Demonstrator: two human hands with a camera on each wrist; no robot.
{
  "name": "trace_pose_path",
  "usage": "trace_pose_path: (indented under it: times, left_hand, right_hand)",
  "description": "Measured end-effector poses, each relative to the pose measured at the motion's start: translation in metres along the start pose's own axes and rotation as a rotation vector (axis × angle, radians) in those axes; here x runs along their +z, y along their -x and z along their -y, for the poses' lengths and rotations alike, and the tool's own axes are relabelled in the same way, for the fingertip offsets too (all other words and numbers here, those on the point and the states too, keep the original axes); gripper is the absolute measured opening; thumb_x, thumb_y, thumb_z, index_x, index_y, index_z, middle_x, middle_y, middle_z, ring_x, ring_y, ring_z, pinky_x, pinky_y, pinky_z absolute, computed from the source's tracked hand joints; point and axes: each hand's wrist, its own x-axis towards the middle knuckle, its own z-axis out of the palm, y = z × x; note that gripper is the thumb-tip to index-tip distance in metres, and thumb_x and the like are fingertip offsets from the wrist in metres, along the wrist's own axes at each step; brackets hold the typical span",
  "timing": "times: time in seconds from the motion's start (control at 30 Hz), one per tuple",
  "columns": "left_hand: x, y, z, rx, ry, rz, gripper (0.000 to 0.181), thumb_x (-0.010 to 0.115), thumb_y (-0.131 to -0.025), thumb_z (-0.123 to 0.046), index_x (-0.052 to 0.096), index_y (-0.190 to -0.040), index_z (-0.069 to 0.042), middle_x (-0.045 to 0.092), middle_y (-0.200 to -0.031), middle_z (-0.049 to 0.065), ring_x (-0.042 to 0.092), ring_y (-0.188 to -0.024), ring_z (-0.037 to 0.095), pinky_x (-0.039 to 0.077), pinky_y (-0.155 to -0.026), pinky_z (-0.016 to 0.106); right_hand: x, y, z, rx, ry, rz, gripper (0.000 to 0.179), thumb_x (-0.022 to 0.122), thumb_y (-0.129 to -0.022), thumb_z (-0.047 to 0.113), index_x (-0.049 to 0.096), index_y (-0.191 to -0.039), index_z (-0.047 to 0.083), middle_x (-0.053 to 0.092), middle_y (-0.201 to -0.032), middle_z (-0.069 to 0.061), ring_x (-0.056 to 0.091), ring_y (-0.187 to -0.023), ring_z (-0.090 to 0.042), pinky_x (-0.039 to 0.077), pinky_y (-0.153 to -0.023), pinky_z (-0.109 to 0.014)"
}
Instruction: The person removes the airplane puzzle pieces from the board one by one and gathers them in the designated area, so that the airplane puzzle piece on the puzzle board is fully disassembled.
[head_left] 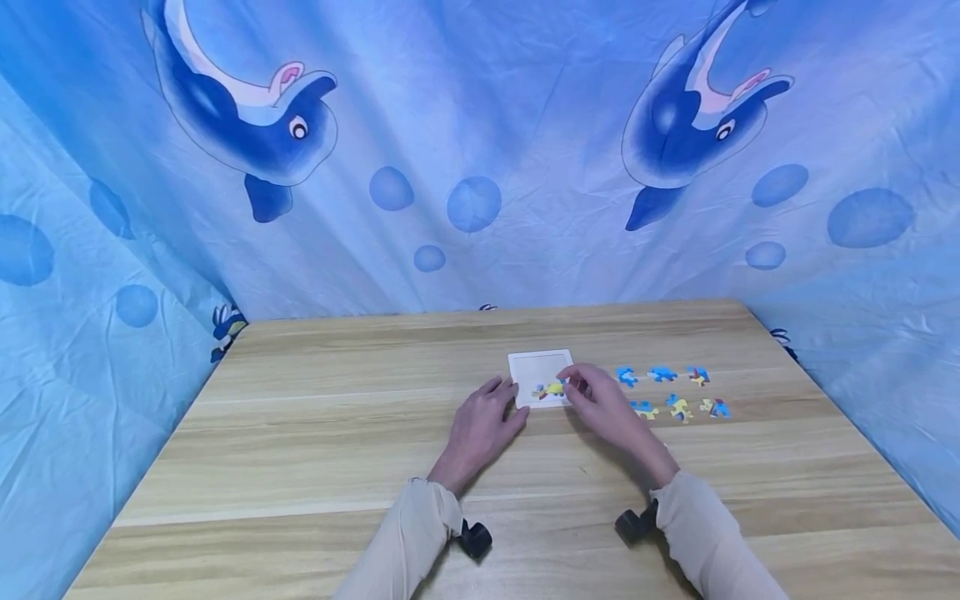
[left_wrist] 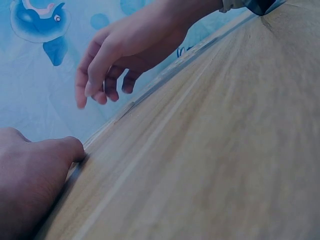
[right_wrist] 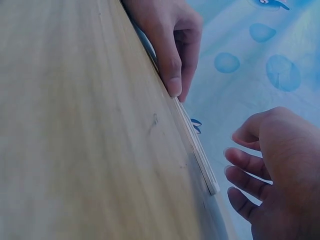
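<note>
A small white-rimmed puzzle tray (head_left: pixel 540 353) lies on the table, a few joined yellow and blue puzzle pieces (head_left: pixel 555 389) along its near side. My left hand (head_left: pixel 483 421) holds the tray's near left corner, thumb on the near edge and fingers along the left side. In the right wrist view the thumb (right_wrist: pixel 172 75) presses at the tray's edge (right_wrist: pixel 197 145). Over the tray's right side hovers my right hand (head_left: pixel 603 404), its fingers loosely bent. The left wrist view shows nothing between the right hand's fingers (left_wrist: pixel 97 75).
Two rows of loose puzzle pieces (head_left: pixel 662 374) lie on the wooden table (head_left: pixel 300 433) to the right of the tray. A blue dolphin-print curtain (head_left: pixel 480 125) hangs behind and along both sides. Each wrist carries a black camera (head_left: pixel 476 541).
</note>
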Motion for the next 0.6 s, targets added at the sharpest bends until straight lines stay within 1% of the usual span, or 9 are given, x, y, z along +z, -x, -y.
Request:
trace_pose_path:
  times: [0.13, 0.33, 0.5, 0.6]
  left_hand:
    - [-0.001, 0.000, 0.000, 0.013, -0.005, -0.013, 0.042, 0.061, -0.091, -0.038, 0.067, -0.122, -0.010, 0.064, -0.125, 0.008, 0.056, -0.121, 0.026, 0.050, -0.095, 0.040]
    - [-0.002, 0.001, 0.000, 0.021, -0.002, -0.026, 0.041, 0.062, -0.090, -0.036, 0.067, -0.120, -0.009, 0.065, -0.124, 0.009, 0.057, -0.120, 0.027, 0.050, -0.094, 0.040]
    - [-0.003, 0.000, 0.000, 0.018, 0.015, -0.032, 0.040, 0.064, -0.089, -0.034, 0.067, -0.120, -0.009, 0.064, -0.125, 0.010, 0.057, -0.120, 0.027, 0.050, -0.094, 0.041]
    - [-0.002, 0.000, 0.000, 0.025, 0.012, -0.037, 0.040, 0.064, -0.089, -0.034, 0.068, -0.119, -0.009, 0.065, -0.124, 0.010, 0.057, -0.119, 0.027, 0.051, -0.094, 0.041]
  right_hand:
    - [0.005, -0.005, 0.000, -0.032, 0.006, 0.007, 0.018, 0.059, -0.092, 0.005, 0.064, -0.109, 0.002, 0.058, -0.087, 0.000, 0.054, -0.079, -0.014, 0.049, -0.069, -0.029]
    - [0.011, -0.011, 0.001, -0.046, 0.016, 0.030, 0.018, 0.059, -0.092, 0.004, 0.064, -0.109, 0.002, 0.059, -0.087, -0.001, 0.055, -0.081, -0.014, 0.049, -0.072, -0.032]
    - [0.016, -0.015, -0.001, -0.068, 0.055, 0.025, 0.017, 0.062, -0.090, 0.004, 0.064, -0.106, 0.002, 0.059, -0.086, 0.000, 0.055, -0.082, -0.016, 0.049, -0.075, -0.033]
    - [0.018, -0.015, -0.001, -0.065, 0.094, 0.021, 0.016, 0.064, -0.089, 0.006, 0.065, -0.105, 0.005, 0.059, -0.085, 0.000, 0.054, -0.085, -0.018, 0.047, -0.077, -0.035]
